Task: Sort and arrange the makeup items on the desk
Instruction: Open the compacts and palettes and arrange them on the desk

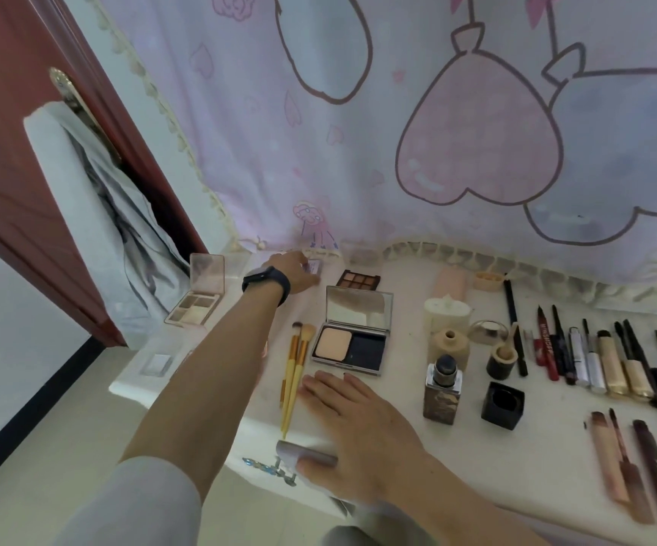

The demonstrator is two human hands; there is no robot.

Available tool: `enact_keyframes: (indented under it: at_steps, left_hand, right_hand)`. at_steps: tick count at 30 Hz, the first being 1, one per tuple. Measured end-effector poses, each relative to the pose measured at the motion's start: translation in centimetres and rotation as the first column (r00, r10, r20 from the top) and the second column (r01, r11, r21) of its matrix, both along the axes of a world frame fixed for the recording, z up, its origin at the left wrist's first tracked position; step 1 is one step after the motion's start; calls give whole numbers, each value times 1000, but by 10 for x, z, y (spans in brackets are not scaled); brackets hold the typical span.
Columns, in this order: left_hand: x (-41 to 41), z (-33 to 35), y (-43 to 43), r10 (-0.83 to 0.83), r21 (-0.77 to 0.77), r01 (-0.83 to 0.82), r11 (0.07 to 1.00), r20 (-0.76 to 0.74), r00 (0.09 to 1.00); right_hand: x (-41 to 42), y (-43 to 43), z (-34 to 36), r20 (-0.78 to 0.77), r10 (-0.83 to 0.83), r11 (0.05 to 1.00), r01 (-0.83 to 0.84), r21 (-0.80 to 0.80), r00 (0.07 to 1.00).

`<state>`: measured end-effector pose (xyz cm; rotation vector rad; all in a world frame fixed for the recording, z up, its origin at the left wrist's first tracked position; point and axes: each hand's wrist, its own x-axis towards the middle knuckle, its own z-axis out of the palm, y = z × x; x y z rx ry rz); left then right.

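1. Two groups show on the bench: palettes at the left, pens lined side by side at the right, and bottles between. Like seems kept with like.
2. The left grip reaches to the far edge, under the curtain, at a small lilac case. Its fingers are hidden behind the hand, so I cannot tell whether it pinches the case or only touches it.
3. The case lies between the pale palette and the brown palette, which is probably where it belongs.
4. The right grip lies flat with its fingers straight and a little spread, just in front of the compact and beside the brushes. It holds nothing, and likely props the body for the long reach.
5. Its thumb rests over a grey tube at the near edge, perhaps unsorted yet.
6. The brushes lie parallel with their heads away.
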<state>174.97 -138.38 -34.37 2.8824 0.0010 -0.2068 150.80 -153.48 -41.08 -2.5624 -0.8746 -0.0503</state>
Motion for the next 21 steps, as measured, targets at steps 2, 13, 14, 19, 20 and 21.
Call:
enact_keyframes:
  at_steps: [2, 13, 14, 19, 20, 21]
  left_hand:
    - [-1, 1, -3, 5, 27, -5, 1000, -1, 1000]
    - [-19, 28, 4, 140, -212, -115, 970, 103, 985]
    - [-24, 36, 7, 146, -247, -114, 962, 114, 983]
    - [-55, 72, 24, 211, -434, -124, 892, 157, 965]
    - [-62, 77, 24, 222, -472, -123, 873, 160, 962]
    - [-72, 83, 26, 232, -507, -118, 854, 169, 958]
  right_hand:
    - [-1, 0, -1, 20, 0, 1000, 0, 2, 1000]
    - [-2, 1, -4, 114, -31, 999, 26, 44, 993]
    - [-2, 1, -4, 133, -38, 998, 31, 51, 990]
    - [-5, 2, -4, 161, -53, 998, 47, 43, 986]
    - [-4, 1, -5, 153, -57, 998, 51, 43, 986]
    - [-4, 0, -4, 163, -58, 998, 53, 37, 985]
